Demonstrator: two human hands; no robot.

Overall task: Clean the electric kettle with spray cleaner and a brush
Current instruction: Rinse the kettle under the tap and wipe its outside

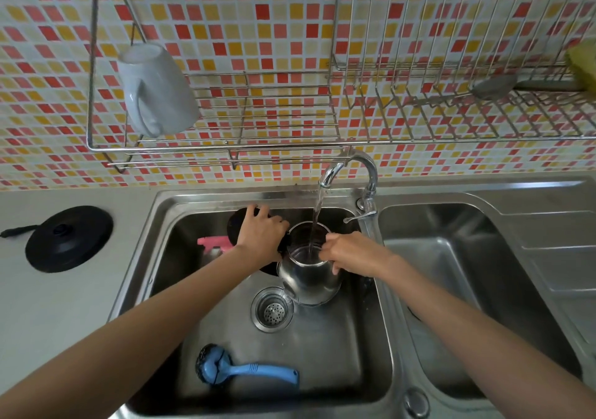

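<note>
Black kettle base (69, 239) sits on the surface at 9 o'clock. Left hand (261, 231) grips the open lid (237, 228); the steel kettle (309, 278) sits in the sink (338, 354) under the faucet (351, 167) stream, right hand (351, 252) pinching its rim. Wet steel may slip and tip, wetting the electrical contacts underneath.

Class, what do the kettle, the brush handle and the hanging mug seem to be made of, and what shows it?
Kettle: probably polished stainless steel; mirror-like reflections.
Brush handle: likely matte blue plastic; uniform colour, moulded ribs.
Mug: apparently glazed white ceramic; soft glossy highlights.
</note>
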